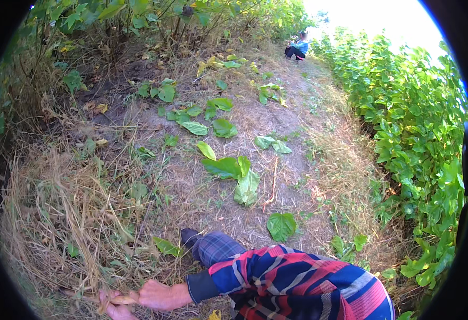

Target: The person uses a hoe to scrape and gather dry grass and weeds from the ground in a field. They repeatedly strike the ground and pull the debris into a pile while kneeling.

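Low at the left, my right hand (pixel 158 295) is closed around the end of a pale tan stick-like piece (pixel 123 299), its arm in a red and blue plaid sleeve with a dark cuff. My left hand (pixel 116 310) grips the same piece a little further left and is partly cut off by the picture's bottom rim. A thinner brownish length (pixel 80 296) runs on leftward into the grass; whether it is one with the piece I cannot tell. Dry grass (pixel 70 224) surrounds both hands. Beyond them are my bent leg in checked trousers (pixel 218 248) and a dark shoe (pixel 189 237).
Cut green leaves (pixel 224 168) lie scattered along the dirt path (pixel 286 120), with a broad single leaf (pixel 281 227) nearer me. Leafy plants (pixel 414 132) line the right side; taller stems and brush (pixel 138 32) stand at upper left. Far up the path a person (pixel 298 47) sits low.
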The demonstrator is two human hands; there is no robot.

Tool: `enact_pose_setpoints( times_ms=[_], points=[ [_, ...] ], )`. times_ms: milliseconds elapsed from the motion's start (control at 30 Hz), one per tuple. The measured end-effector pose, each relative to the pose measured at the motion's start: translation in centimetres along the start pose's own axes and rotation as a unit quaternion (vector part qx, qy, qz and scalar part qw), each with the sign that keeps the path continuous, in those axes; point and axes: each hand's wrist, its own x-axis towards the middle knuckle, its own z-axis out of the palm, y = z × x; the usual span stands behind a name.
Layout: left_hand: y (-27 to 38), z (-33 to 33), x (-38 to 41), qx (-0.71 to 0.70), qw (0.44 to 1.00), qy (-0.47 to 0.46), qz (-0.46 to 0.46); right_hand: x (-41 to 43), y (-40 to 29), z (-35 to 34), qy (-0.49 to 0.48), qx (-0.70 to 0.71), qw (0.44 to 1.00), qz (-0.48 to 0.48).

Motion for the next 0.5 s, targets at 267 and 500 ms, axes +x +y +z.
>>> enact_pose_setpoints(
  times_ms=[267,500],
  points=[
    [-0.9,12.2,-2.4,0.192,0.952,0.204,0.126,-0.6,-1.1,-0.4,0.023,0.035,0.998,0.041],
    [-0.6,13.9,-3.1,0.159,0.958,0.218,0.096,-0.9,-1.6,0.6,-0.003,0.065,0.996,0.064]
  ],
)
